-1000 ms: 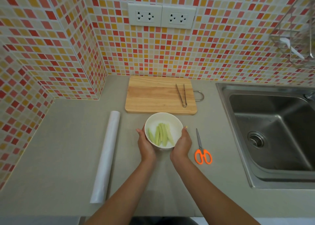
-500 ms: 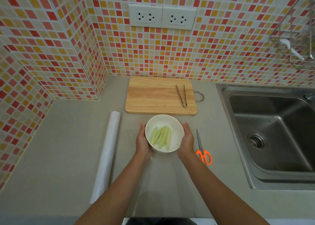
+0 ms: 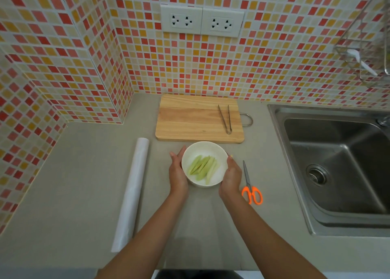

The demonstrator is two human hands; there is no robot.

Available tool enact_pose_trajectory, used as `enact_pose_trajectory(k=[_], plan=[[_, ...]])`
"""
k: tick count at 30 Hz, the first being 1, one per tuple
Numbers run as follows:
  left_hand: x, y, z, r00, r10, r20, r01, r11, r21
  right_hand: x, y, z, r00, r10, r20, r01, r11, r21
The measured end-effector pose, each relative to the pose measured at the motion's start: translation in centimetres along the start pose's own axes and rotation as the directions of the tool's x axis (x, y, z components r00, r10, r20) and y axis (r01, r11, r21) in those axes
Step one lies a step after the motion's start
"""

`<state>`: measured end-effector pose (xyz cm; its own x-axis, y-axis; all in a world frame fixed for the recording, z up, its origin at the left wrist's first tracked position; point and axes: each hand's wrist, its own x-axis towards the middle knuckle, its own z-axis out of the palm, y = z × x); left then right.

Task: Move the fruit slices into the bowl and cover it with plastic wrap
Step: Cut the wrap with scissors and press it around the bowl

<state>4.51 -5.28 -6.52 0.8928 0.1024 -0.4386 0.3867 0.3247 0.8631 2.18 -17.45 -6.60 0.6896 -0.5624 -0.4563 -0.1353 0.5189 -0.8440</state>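
A white bowl (image 3: 218, 155) stands on the grey counter just in front of the wooden cutting board (image 3: 190, 118). Several pale green fruit slices (image 3: 202, 168) lie inside it, slanting from lower left to upper right. My left hand (image 3: 177, 173) cups the bowl's left side and my right hand (image 3: 231, 177) cups its right side, fingers curved along the wall. A roll of plastic wrap (image 3: 133, 192) lies lengthwise on the counter to the left, apart from both hands. Whether any film covers the bowl cannot be told.
Metal tongs (image 3: 225, 119) rest on the board's right part. Orange-handled scissors (image 3: 251, 190) lie right of my right hand. A steel sink (image 3: 337, 164) fills the right side. A wire rack (image 3: 363, 52) hangs on the tiled wall.
The bowl has turned between my hands: the slices pointed straight away a second ago and now slant to the right. Both hands slid further up along the bowl's sides.
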Motion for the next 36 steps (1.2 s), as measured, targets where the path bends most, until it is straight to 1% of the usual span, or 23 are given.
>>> enact_pose_trajectory(k=[2,5,8,10,13,15,17,18,20,21,26,29,31,33,35,36], plan=[[-0.5,-0.2,0.4,1.0,-0.012,-0.007,0.012,1.0,-0.004,-0.3,0.2,0.1,1.0,-0.013,0.022,0.012,0.999,0.034],[-0.6,-0.1,1.0,1.0,0.007,-0.014,-0.007,0.999,0.036,-0.7,0.8,0.2,1.0,-0.013,0.02,0.012,0.999,0.049],[-0.6,0.1,1.3,0.998,0.066,-0.001,-0.065,0.992,0.104,-1.0,1.7,-0.2,0.998,-0.038,0.045,0.039,0.999,-0.013],[-0.4,0.3,1.0,0.995,0.095,0.037,-0.1,0.982,0.158,-1.0,1.5,-0.6,0.997,-0.046,0.064,0.05,0.997,-0.064],[0.4,0.6,0.1,0.99,0.098,0.098,-0.117,0.971,0.21,0.2,-0.2,-1.2,0.998,-0.06,0.033,0.065,0.987,-0.15],[0.9,0.9,-0.6,0.99,0.123,0.073,-0.135,0.968,0.21,1.2,-1.5,-1.3,0.997,-0.07,0.019,0.073,0.986,-0.151],[1.1,1.0,-0.8,0.99,0.137,0.039,-0.141,0.977,0.158,1.9,-2.4,-1.2,0.993,-0.059,0.105,0.072,0.988,-0.133],[0.9,1.0,-0.7,0.992,0.12,0.047,-0.125,0.984,0.13,1.9,-2.5,-1.1,0.985,-0.029,0.172,0.051,0.991,-0.125],[0.5,0.7,-0.2,0.994,0.067,0.084,-0.077,0.99,0.117,1.7,-2.3,-0.8,0.951,0.05,0.304,0.003,0.985,-0.172],[0.4,0.5,0.1,0.994,0.049,0.098,-0.061,0.99,0.124,1.6,-1.9,-0.7,0.942,0.076,0.328,-0.01,0.98,-0.199],[0.3,0.3,0.5,0.991,0.058,0.117,-0.075,0.986,0.147,1.2,-0.9,-1.0,0.93,0.13,0.344,-0.057,0.975,-0.213],[0.6,0.3,0.3,0.99,0.063,0.126,-0.083,0.984,0.158,1.2,-0.3,-1.4,0.943,0.157,0.294,-0.094,0.971,-0.218],[0.6,0.2,0.3,0.991,0.057,0.121,-0.078,0.982,0.171,1.2,-0.1,-1.3,0.947,0.15,0.284,-0.09,0.973,-0.214],[0.8,0.5,0.3,0.991,0.027,0.134,-0.053,0.981,0.189,1.2,-0.2,-1.3,0.952,0.106,0.289,-0.052,0.981,-0.189],[1.2,0.7,0.0,0.99,0.03,0.135,-0.055,0.981,0.185,1.2,-0.5,-1.5,0.962,0.06,0.268,-0.033,0.994,-0.103],[1.3,0.8,-0.3,0.992,0.056,0.109,-0.075,0.982,0.174,1.3,-0.7,-1.5,0.966,0.045,0.254,-0.028,0.997,-0.071]])
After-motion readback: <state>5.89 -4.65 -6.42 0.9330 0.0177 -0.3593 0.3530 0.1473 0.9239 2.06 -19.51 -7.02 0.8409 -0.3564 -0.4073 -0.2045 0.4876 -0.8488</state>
